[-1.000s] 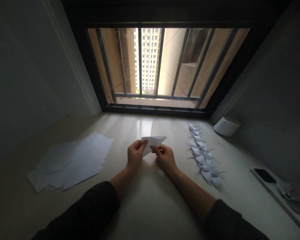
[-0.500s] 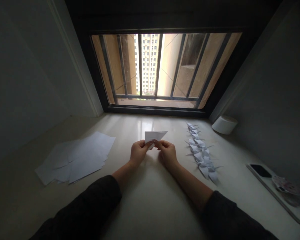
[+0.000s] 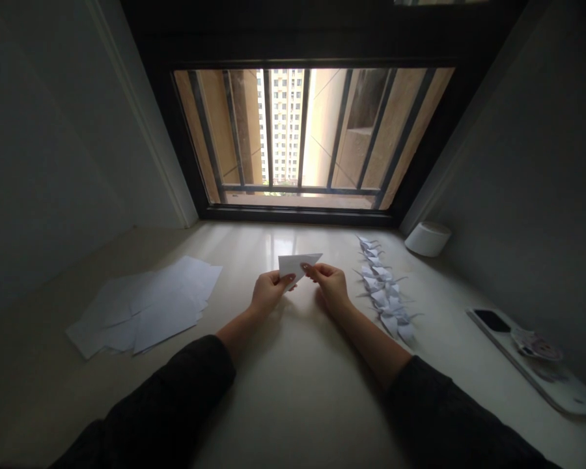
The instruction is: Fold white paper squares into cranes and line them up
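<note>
A folded piece of white paper [image 3: 295,263], roughly triangular with a point toward the upper right, is held up between both hands above the pale counter [image 3: 283,391]. My left hand [image 3: 269,290] pinches its lower left part, thumb on the near face. My right hand [image 3: 330,283] grips its right side, with the thumb and a finger near the slanted edge. The fingers behind the paper are hidden. Right of my right hand stand several small folded paper cranes [image 3: 381,286] in close rows.
Loose white paper sheets [image 3: 166,306] lie overlapping at the left. A white round object [image 3: 427,239] sits by the right wall. Nearer on the right lies a phone [image 3: 537,365] with a decorated grip. A barred window [image 3: 293,137] is behind the counter.
My right hand has shifted from beside the left thumb at the paper's lower middle to its right side. The thumbs are now farther apart. The view has turned slightly right.
</note>
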{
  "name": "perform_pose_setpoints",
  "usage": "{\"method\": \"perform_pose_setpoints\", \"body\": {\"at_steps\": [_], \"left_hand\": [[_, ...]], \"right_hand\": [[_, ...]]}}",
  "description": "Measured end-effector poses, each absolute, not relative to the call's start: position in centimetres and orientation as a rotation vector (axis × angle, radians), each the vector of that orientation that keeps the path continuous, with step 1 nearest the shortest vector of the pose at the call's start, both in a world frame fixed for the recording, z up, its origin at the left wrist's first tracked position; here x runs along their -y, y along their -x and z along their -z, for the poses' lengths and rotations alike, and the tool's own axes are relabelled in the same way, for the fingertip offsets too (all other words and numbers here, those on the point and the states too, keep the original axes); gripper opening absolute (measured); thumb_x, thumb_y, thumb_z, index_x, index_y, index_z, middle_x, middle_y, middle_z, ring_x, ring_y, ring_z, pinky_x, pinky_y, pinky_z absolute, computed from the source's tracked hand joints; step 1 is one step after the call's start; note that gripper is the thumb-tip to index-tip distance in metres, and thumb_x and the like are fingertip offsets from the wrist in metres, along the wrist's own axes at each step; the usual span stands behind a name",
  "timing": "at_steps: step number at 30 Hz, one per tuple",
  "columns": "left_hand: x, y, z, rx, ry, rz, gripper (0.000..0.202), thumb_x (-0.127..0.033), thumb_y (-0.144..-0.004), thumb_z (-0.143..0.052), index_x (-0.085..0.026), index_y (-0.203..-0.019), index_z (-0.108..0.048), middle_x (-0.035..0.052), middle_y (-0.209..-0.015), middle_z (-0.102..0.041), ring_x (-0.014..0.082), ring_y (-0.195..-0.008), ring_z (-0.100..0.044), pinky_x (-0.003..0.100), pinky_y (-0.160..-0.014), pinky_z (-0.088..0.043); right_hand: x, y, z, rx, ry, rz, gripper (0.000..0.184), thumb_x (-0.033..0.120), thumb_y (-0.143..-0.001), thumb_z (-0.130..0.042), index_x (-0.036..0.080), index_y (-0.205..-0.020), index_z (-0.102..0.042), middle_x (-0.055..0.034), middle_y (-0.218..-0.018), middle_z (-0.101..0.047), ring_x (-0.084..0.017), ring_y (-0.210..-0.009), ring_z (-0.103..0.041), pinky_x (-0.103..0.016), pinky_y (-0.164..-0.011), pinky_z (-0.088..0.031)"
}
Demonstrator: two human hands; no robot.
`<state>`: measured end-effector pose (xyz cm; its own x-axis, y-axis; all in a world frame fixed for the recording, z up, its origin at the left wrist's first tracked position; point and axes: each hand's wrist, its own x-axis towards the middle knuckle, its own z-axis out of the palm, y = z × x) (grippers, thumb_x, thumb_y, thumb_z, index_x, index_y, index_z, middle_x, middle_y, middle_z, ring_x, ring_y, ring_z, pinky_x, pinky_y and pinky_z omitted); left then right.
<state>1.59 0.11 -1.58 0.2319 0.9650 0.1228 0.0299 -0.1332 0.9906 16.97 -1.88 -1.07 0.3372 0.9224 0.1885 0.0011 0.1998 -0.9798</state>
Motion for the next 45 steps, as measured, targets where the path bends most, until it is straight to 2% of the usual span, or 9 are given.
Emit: {"method": "perform_pose_setpoints", "body": {"at_steps": [5, 11, 17, 22, 28, 33, 38, 43, 45], "left_hand": [[-0.4, -1.6, 2.3, -1.043, -1.525, -1.073, 0.039, -0.050, -0.069, -0.065, -0.011, -0.075, -0.071, 0.0099, -0.069, -0.069, 0.0196, -0.063, -0.062, 0.027, -0.058, -0.045], [-0.2, -1.7, 1.8, -1.089, -1.497, -1.135, 0.037, -0.049, -0.070, -0.063, -0.012, -0.072, -0.069, 0.0066, -0.067, -0.067, 0.0169, -0.062, -0.060, 0.025, -0.058, -0.041], [0.1, -1.7, 1.3, -1.147, -1.511, -1.181, 0.037, -0.050, -0.073, -0.060, -0.014, -0.065, -0.065, 0.0039, -0.062, -0.063, 0.0146, -0.059, -0.055, 0.023, -0.056, -0.037], [0.2, -1.7, 1.6, -1.157, -1.548, -1.198, 0.035, -0.049, -0.072, -0.059, -0.015, -0.063, -0.063, 0.0028, -0.061, -0.063, 0.0150, -0.059, -0.054, 0.023, -0.054, -0.037], [0.3, -1.7, 1.6, -1.205, -1.525, -1.236, 0.029, -0.045, -0.068, -0.064, -0.017, -0.062, -0.063, -0.0010, -0.056, -0.059, 0.0144, -0.059, -0.053, 0.023, -0.053, -0.037], [0.2, -1.5, 1.1, -1.161, -1.508, -1.292, 0.032, -0.046, -0.072, -0.062, -0.015, -0.079, -0.067, 0.0040, -0.071, -0.066, 0.0166, -0.068, -0.061, 0.025, -0.062, -0.043], [0.1, -1.7, 0.8, -1.078, -1.277, -1.345, 0.050, -0.044, -0.068, -0.069, -0.014, -0.107, -0.061, 0.0091, -0.085, -0.070, 0.0180, -0.073, -0.066, 0.026, -0.064, -0.046], [0.2, -2.1, 1.3, -1.062, -1.356, -1.209, 0.035, -0.043, -0.063, -0.072, -0.013, -0.081, -0.071, 0.0105, -0.082, -0.072, 0.0208, -0.080, -0.066, 0.029, -0.074, -0.047], [0.3, -2.5, 1.6, -1.048, -1.378, -1.191, 0.033, -0.042, -0.064, -0.072, -0.014, -0.080, -0.072, 0.0099, -0.084, -0.072, 0.0213, -0.082, -0.066, 0.030, -0.076, -0.047]], "right_hand": [[0.6, -19.1, 1.7, 0.861, 1.182, -0.802, 0.035, 0.049, -0.059, -0.073, 0.016, -0.066, -0.069, -0.0019, -0.057, -0.062, -0.013, -0.056, -0.052, -0.027, -0.056, -0.039], [0.3, -19.2, 2.1, 0.849, 1.128, -0.758, 0.036, 0.050, -0.063, -0.070, 0.017, -0.054, -0.058, 0.0018, -0.052, -0.052, -0.011, -0.053, -0.046, -0.025, -0.054, -0.037], [0.5, -18.6, 2.4, 0.845, 1.106, -0.779, 0.041, 0.056, -0.066, -0.065, 0.018, -0.054, -0.053, 0.0017, -0.054, -0.049, -0.011, -0.053, -0.045, -0.025, -0.053, -0.038], [0.6, -18.1, 2.6, 0.860, 1.108, -0.797, 0.042, 0.060, -0.070, -0.059, 0.018, -0.070, -0.055, 0.0010, -0.061, -0.054, -0.011, -0.052, -0.049, -0.024, -0.051, -0.042], [1.2, -17.7, 1.6, 1.042, 1.137, -0.913, 0.051, 0.051, -0.060, -0.072, 0.018, -0.099, -0.061, -0.0010, -0.073, -0.065, -0.012, -0.053, -0.057, -0.025, -0.053, -0.046], [1.3, -17.9, 1.4, 1.098, 1.174, -0.994, 0.038, 0.050, -0.057, -0.074, 0.016, -0.072, -0.066, -0.0021, -0.060, -0.065, -0.015, -0.054, -0.060, -0.026, -0.056, -0.046], [1.7, -17.3, 1.3, 0.970, 1.144, -0.930, 0.039, 0.051, -0.056, -0.075, 0.016, -0.064, -0.062, -0.0023, -0.056, -0.063, -0.018, -0.056, -0.064, -0.027, -0.055, -0.046], [2.2, -16.4, 1.3, 0.883, 1.082, -0.960, 0.037, 0.049, -0.058, -0.075, 0.016, -0.067, -0.062, -0.0020, -0.061, -0.065, -0.018, -0.059, -0.065, -0.028, -0.059, -0.047], [2.2, -16.3, 1.4, 0.880, 1.066, -0.964, 0.036, 0.048, -0.058, -0.076, 0.016, -0.066, -0.062, -0.0022, -0.060, -0.064, -0.018, -0.060, -0.064, -0.028, -0.060, -0.047]]}}
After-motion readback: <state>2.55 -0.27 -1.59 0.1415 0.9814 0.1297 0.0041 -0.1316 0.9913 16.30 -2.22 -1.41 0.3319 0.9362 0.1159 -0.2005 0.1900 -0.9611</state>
